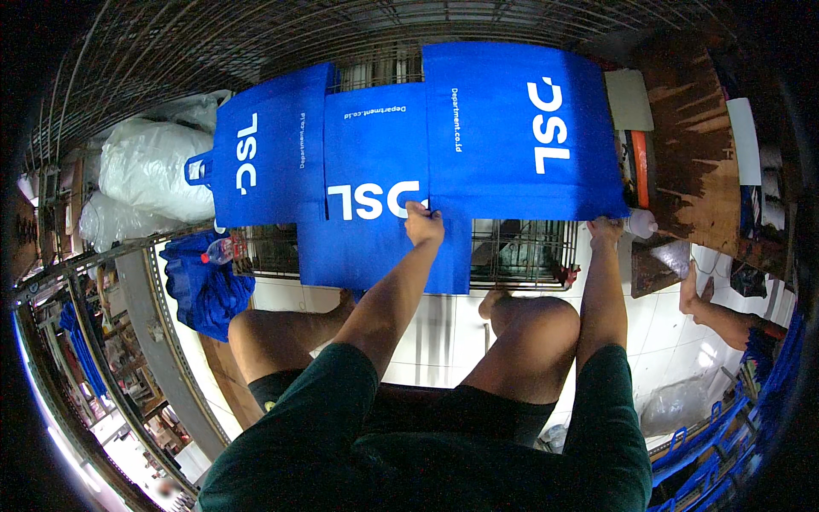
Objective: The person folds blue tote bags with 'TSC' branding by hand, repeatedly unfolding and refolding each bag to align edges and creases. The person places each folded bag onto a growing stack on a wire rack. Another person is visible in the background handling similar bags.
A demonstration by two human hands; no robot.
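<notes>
Over a wire rack (522,284), the hands (424,225) (605,229), well apart, pinch a blue fabric panel (512,132) by its near corners.

A dark metal wire rack (522,275) carries flat blue printed bags: a left bag (273,154), a middle bag (371,141) and a right bag (503,128) side by side, their edges meeting or overlapping. A lower blue panel (384,269) shows beneath the middle one and reaches past the rack's near edge. Below is a white tiled floor (426,346), with a clear plastic bag (678,405) on it at right.
</notes>
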